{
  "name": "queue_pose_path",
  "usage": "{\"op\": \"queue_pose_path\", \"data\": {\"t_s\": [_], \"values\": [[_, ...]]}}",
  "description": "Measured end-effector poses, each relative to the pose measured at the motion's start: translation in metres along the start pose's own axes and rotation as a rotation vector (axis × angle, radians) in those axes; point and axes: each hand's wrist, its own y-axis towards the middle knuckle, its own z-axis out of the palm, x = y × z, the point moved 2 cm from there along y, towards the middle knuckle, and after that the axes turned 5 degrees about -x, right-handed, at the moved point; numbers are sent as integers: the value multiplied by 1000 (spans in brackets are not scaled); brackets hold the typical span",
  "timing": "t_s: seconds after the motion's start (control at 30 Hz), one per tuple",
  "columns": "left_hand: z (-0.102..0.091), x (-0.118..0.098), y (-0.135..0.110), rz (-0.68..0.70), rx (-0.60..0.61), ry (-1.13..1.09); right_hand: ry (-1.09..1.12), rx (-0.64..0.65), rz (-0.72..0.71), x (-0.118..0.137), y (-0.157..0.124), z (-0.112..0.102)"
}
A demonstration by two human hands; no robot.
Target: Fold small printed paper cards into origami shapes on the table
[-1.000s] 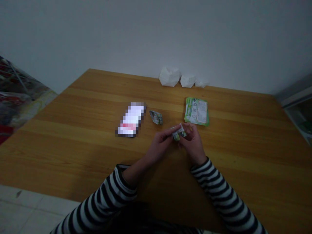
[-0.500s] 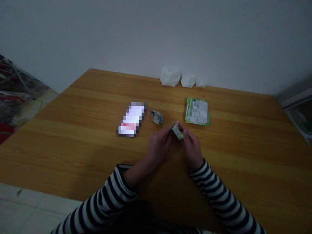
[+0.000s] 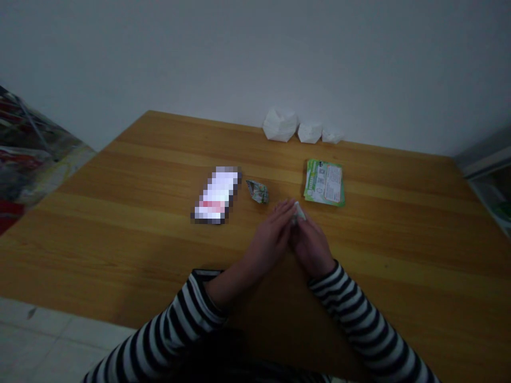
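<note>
Both my hands meet over the near middle of the wooden table, closed around a small folded piece of paper point(image 3: 299, 211). My left hand point(image 3: 273, 229) lies across it with the fingers together, hiding most of it. From the other side, my right hand point(image 3: 313, 242) pinches the paper; its thumb shows near the pale end that sticks out. Just beyond my left hand sits a small folded paper shape point(image 3: 257, 192) with printed sides. Behind my right hand lies a stack of green and white printed sheets point(image 3: 325, 182).
A phone point(image 3: 217, 195) with a lit, blurred screen lies on the table point(image 3: 120, 213) to the left. Three white folded paper shapes point(image 3: 280, 126) stand in a row at the back edge by the wall. Cluttered items fill the far left, beyond the table.
My left hand has turned over the folded paper, its fingers now covering most of it. The printed face that showed before is hidden, and both hands have shifted slightly right.
</note>
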Motion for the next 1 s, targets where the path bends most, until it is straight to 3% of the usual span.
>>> {"op": "queue_pose_path", "data": {"t_s": [0.13,0.33,0.5,0.7,0.83,1.0], "values": [[-2,2,-2,-44,-11,41,-14,-50,-16,-6,0,-4],[1,3,-3,-20,-6,55,-196,-43,-155,-2,2,-7],[-1,-6,-2,65,58,-94,-174,-28,-110,7,4,-8],[-11,1,3,-104,-124,-155,-182,-61,-119,10,8,-14],[-4,9,4,-205,-82,-226,-287,-23,-132,9,9,-18],[-4,12,3,-525,-98,-495,-406,117,-142,9,6,-15]]}}
